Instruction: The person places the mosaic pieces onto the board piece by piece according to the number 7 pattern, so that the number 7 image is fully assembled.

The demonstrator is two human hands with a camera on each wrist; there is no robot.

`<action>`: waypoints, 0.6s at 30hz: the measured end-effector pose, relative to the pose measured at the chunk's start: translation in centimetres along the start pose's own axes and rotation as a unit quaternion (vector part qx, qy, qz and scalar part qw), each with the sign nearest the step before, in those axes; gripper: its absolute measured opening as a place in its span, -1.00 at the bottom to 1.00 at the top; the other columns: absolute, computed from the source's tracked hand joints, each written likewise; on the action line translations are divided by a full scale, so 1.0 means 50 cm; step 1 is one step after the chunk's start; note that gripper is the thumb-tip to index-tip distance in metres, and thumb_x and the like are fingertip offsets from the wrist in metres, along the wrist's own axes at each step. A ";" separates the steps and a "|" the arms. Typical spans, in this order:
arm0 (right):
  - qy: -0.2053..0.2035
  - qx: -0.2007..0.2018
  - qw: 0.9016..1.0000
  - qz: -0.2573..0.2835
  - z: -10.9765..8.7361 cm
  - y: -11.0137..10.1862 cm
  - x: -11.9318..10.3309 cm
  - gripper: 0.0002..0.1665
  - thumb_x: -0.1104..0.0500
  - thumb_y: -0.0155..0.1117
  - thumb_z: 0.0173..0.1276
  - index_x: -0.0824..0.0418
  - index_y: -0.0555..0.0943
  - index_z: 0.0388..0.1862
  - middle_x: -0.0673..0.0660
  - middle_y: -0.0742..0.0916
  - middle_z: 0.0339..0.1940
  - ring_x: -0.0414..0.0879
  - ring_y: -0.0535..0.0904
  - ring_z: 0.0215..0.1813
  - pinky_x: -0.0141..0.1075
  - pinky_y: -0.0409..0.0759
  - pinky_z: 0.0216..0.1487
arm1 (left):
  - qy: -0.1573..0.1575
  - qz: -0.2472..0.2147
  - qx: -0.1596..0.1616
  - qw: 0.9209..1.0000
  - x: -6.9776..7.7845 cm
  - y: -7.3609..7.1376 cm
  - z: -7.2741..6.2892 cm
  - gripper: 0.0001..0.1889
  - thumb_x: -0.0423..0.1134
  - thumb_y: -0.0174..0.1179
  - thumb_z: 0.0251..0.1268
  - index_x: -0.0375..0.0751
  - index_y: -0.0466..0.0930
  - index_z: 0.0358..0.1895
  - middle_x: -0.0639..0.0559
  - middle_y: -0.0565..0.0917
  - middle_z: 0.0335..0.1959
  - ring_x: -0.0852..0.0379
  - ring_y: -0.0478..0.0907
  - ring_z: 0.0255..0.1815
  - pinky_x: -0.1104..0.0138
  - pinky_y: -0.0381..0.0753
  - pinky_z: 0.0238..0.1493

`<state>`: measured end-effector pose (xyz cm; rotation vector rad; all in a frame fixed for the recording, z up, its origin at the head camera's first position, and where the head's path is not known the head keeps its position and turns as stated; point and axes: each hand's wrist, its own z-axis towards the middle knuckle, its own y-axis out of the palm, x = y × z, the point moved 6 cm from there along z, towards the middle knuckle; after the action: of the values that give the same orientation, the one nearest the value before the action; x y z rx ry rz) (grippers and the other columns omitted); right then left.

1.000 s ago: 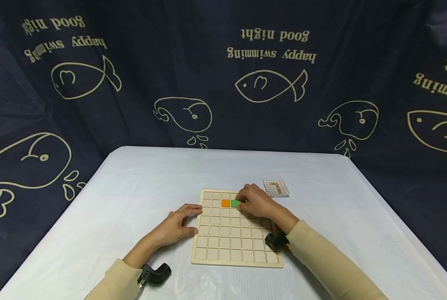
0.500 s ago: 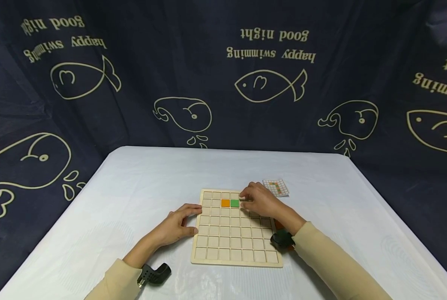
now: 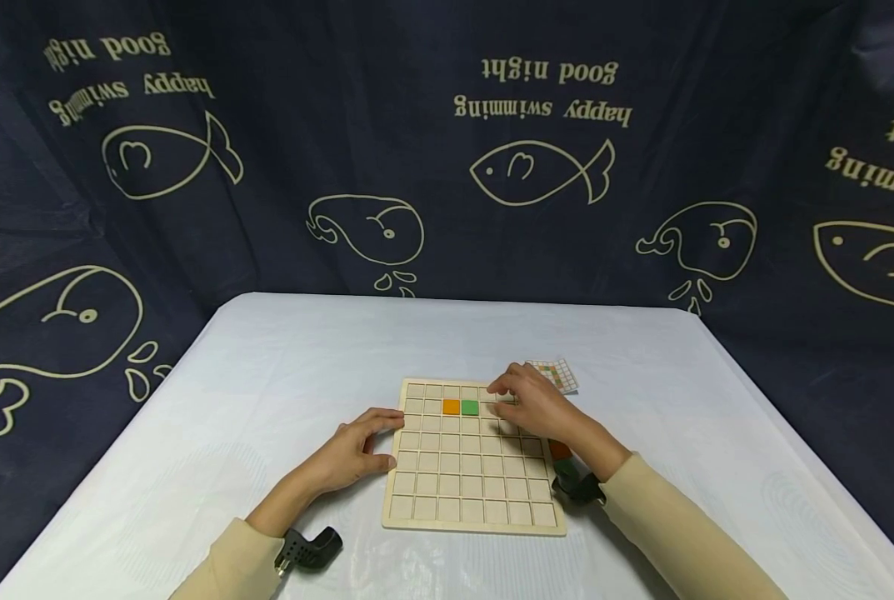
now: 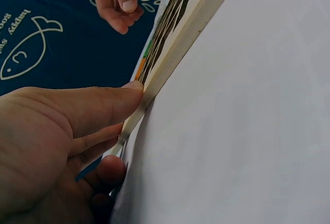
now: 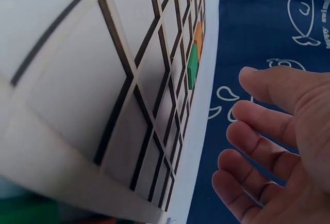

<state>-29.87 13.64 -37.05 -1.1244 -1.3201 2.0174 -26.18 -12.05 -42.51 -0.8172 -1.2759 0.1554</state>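
Observation:
A square wooden grid board (image 3: 471, 486) lies on the white table. In its second row from the far side, an orange tile (image 3: 451, 407) and a green tile (image 3: 470, 407) sit side by side. My left hand (image 3: 355, 448) rests against the board's left edge, fingertips and thumb touching the frame. Over the board's far right part hovers my right hand (image 3: 532, 402), its fingers relaxed and apart with nothing between them. In the right wrist view the green tile (image 5: 192, 67) looks slightly raised above the grid's dividers.
A printed pattern card (image 3: 562, 375) lies beyond the board's far right corner, partly behind the right hand. Beside the board's right edge are an orange-red piece (image 3: 560, 450) and a green piece (image 3: 564, 468), partly covered by the right wrist camera (image 3: 580, 490).
My right hand has let go of the green tile and drawn back to the right. The tile stays in the grid beside the orange one. My left hand has not moved.

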 end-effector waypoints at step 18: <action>0.027 0.022 0.999 -0.009 -0.042 -0.029 0.027 -0.66 0.09 0.29 0.27 0.20 0.64 -0.01 0.09 0.62 -0.14 0.01 0.46 0.00 -0.07 0.49 -0.07 | -0.003 0.002 0.001 1.000 -0.003 0.001 0.001 -0.42 -0.26 0.34 0.09 -0.16 0.45 0.25 0.08 0.37 0.36 -0.07 0.12 0.48 -0.40 -0.36 0.29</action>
<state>-28.91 16.32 -36.66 -1.1350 -1.2493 1.9791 -26.26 -12.07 -42.68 -0.8190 -1.2788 0.1625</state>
